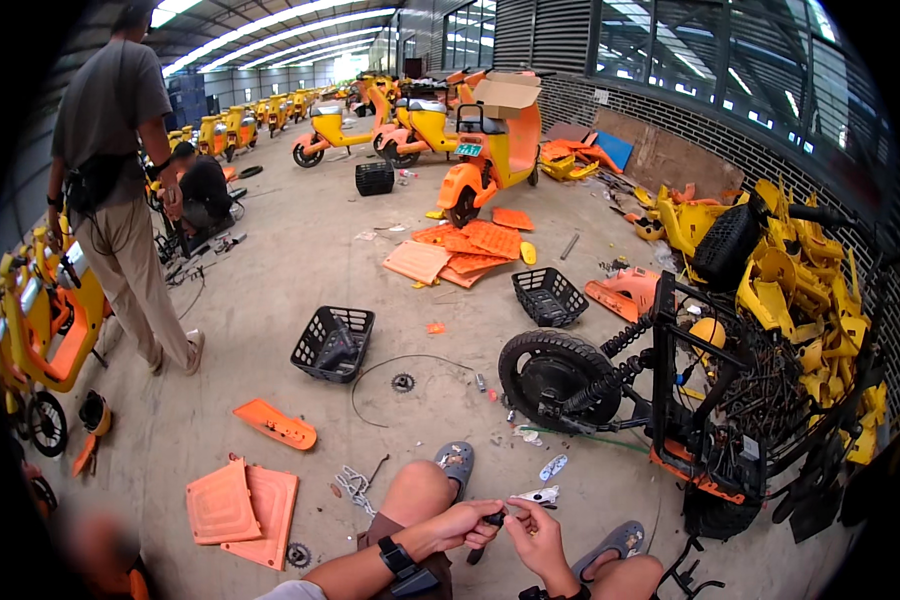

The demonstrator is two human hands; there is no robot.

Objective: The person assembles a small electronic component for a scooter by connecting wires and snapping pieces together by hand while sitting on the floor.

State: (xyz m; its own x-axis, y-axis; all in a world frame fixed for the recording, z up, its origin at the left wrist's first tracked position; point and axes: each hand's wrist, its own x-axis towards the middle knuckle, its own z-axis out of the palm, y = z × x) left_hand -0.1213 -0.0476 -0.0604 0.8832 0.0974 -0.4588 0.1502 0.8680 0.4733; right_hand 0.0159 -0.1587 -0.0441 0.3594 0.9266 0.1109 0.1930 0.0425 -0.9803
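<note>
While my left hand (462, 524) is holding a small black part (494, 519) in front of the wheel (556, 382), my right hand (538, 540) is hovering just beside it, fingers narrow; whether they're gripping, I cannot tell.

Characters on green plate (469, 150), orange scooter (518, 150)

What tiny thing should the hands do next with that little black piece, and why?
Maybe gently pinch the small black part with the right hand, while the left hand holds it steady. The left fingers seem to grip it, and the right fingertips are right beside it. Whether those touch it is too small to tell.
</note>
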